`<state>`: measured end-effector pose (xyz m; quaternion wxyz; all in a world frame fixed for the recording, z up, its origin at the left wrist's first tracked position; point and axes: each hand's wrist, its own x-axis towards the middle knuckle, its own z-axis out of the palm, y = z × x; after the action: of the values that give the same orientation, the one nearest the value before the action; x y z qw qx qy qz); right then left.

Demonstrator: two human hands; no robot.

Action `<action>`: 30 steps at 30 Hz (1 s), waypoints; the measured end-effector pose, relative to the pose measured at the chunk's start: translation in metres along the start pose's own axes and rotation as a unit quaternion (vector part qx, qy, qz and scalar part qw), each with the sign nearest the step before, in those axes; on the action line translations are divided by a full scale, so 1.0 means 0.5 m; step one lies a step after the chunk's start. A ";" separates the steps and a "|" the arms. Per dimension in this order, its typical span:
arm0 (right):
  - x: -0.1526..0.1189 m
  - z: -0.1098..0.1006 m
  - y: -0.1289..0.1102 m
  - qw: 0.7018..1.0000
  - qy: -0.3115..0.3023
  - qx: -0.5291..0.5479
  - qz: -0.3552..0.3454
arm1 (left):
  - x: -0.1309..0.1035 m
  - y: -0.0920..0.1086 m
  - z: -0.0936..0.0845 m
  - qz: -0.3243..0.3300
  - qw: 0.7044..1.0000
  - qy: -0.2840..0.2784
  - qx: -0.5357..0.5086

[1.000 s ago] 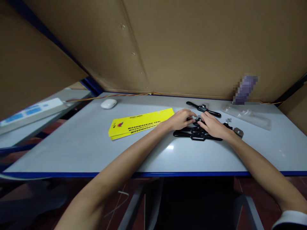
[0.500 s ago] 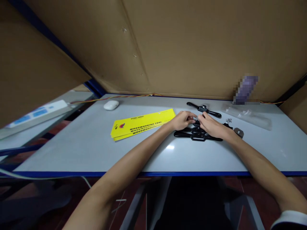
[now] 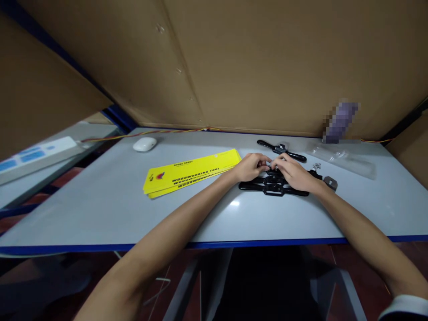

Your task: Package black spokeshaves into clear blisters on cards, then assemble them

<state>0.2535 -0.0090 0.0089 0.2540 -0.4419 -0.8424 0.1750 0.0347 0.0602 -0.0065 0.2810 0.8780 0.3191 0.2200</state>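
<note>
Several black two-handled tools lie side by side on the table, the nearest black tool [image 3: 274, 189] fully crossing below my hands. My left hand [image 3: 252, 166] bends its fingers at the left of the farthest tool of this group. From the right, my right hand [image 3: 290, 170] reaches over the same tool, its fingers pinched at the tool's middle around something too small to make out. Beyond both hands lies one more black tool [image 3: 281, 150] with a metal part at its centre. Small silver screws [image 3: 316, 166] and grey metal blades [image 3: 330, 183] are right of my right hand.
Yellow printed cards [image 3: 190, 174] lie fanned left of my hands. Farther left is a white rounded case [image 3: 144, 144]. Clear plastic bags [image 3: 344, 161] lie at the back right, near a blurred purple object [image 3: 341, 122]. A power strip [image 3: 36, 156] rests on a side table.
The view has shifted slightly, so the table items appear a little farther left. My right hand's fingers have moved slightly at the tool's middle; both hands stay at the same tool.
</note>
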 end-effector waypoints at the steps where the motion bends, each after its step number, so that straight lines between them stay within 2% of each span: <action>1: 0.000 0.001 0.000 1.000 0.013 0.005 0.005 | 0.000 0.000 0.000 -0.002 1.000 0.003 0.004; 9: 0.004 0.006 0.011 0.995 0.079 -0.015 0.059 | 0.000 0.005 0.002 -0.016 1.000 0.017 0.012; 17: -0.005 0.006 0.013 0.998 0.055 -0.011 0.013 | 0.001 0.003 0.004 -0.026 1.000 0.016 0.003; 23: 0.006 0.008 0.015 0.995 0.093 0.005 0.028 | 0.001 0.004 0.003 -0.025 1.000 0.017 0.003; 30: 0.011 0.007 0.014 0.991 0.108 0.008 0.082 | -0.001 0.010 0.003 -0.022 0.999 0.019 0.020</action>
<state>0.2534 -0.0011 0.0040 0.3322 -0.5234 -0.7695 0.1535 0.0374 0.0564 -0.0043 0.2621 0.8719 0.3481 0.2235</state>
